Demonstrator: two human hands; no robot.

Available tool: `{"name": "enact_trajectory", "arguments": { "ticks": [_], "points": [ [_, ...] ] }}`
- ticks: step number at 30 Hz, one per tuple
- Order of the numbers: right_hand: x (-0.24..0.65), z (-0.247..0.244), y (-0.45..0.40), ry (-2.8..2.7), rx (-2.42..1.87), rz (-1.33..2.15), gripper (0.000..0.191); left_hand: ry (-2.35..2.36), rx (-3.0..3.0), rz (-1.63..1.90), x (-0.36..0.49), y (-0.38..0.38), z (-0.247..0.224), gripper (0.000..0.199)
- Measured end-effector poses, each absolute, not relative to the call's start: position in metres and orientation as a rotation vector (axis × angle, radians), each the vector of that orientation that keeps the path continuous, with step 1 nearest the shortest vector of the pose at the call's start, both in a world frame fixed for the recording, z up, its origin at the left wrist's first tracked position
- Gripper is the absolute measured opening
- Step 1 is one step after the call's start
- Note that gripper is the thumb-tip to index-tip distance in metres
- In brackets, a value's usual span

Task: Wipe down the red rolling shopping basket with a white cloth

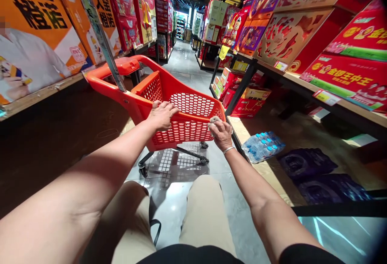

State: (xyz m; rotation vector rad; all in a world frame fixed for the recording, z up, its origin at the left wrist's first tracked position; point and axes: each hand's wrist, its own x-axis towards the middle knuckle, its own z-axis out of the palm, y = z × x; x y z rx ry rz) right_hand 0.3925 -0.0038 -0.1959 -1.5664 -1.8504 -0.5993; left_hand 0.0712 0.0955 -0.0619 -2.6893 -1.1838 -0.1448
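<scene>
An orange-red shopping cart (193,129) with perforated basket walls stands sideways in front of me on dark casters. My left hand (163,115) rests over the upper rim of the cart's near side, its fingers curled onto the edge. Near the right end of the same rim, my right hand (221,133) has its fingers closed on a greyish cloth (215,121), which touches the cart's corner. A metal pole (101,34) rises beside the cart's handle at the left. The visible part of the basket holds nothing.
Boxed goods (39,30) fill the left shelf, and red gift boxes (347,76) stand on the right shelf (338,102). Packed water bottles (263,146) and dark purple packs (306,163) lie low at the right. A shiny tiled aisle (183,56) runs ahead.
</scene>
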Motion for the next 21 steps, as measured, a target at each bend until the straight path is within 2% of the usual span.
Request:
{"name": "enact_trajectory", "arguments": {
  "ticks": [3,6,9,13,17,21],
  "points": [
    [0.391,-0.231,-0.015,-1.938,-1.645,-0.531,0.025,-1.201,-2.685,-0.138,0.069,0.098,-0.061,0.061],
    [0.392,-0.25,-0.029,-2.031,-1.709,-0.453,0.036,-1.205,-2.682,-0.144,0.068,0.1,-0.062,0.061],
    [0.393,-0.227,-0.031,-1.952,-1.598,-0.512,0.041,-1.195,-2.686,-0.172,0.067,0.104,-0.064,0.062],
    [0.389,-0.168,-0.013,-1.678,-1.393,-0.579,0.033,-1.209,-2.698,-0.201,0.065,0.107,-0.064,0.062],
    [0.357,-0.14,0.011,-1.569,-1.542,-0.402,0.038,-1.243,-2.695,-0.192,0.067,0.103,-0.061,0.062],
    [0.287,-0.13,0.036,-1.802,-1.613,-0.304,0.051,-1.271,-2.658,-0.187,0.07,0.1,-0.063,0.064]
  ]
}}
